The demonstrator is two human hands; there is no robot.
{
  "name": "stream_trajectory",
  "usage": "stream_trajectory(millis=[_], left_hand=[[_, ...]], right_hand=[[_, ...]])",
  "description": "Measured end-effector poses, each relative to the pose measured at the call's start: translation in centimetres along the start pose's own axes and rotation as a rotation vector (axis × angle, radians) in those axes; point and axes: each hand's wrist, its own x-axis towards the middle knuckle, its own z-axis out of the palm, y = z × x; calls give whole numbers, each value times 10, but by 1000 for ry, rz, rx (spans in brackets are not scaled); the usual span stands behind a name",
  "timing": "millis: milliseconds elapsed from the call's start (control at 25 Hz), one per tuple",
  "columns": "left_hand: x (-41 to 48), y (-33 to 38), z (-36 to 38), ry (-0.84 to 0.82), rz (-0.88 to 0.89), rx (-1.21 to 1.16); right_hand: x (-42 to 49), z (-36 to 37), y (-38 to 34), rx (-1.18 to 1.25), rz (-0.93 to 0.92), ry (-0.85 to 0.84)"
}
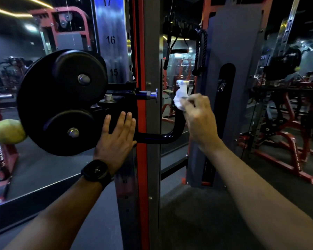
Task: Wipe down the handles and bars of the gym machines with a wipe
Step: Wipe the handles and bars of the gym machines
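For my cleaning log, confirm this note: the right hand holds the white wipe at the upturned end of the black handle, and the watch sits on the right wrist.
Not quite: the watch is on the left wrist, not the right, as the head view shows. The rest holds: the right hand holds the white wipe at the upturned end of the black handle.

The person is wearing a black watch (95,170) with a rounded-square dark face and black strap just behind the left hand (116,139), both forearms showing bare.
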Motion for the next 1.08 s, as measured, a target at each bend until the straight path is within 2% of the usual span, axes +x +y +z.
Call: stream_trajectory(millis=[200, 320, 400, 520, 600, 720, 880, 1080], left_hand=[[1, 1, -3, -13, 6, 29], [0, 1, -3, -22, -1, -2], [1, 1, -3, -24, -12, -1], [1, 3, -4, -43, 0, 4], [0, 3, -5, -45, -10, 0], [-1, 4, -5, -37, -20, 10], [-2, 5, -3, -37, -22, -4], [-1, 8, -5, -52, -28, -17]], right_hand=[[1, 11, -6, 65, 49, 21], [-9, 12, -12, 98, 159, 26], [-9, 12, -12, 207, 264, 12], [8, 11, -11, 256, 366, 123], [-2, 15, -24, 286, 401, 151], [-10, 26, -31, 324, 388, 99], [-19, 24, -31, 391, 513, 132], [-2, 10, -19, 529, 493, 169]])
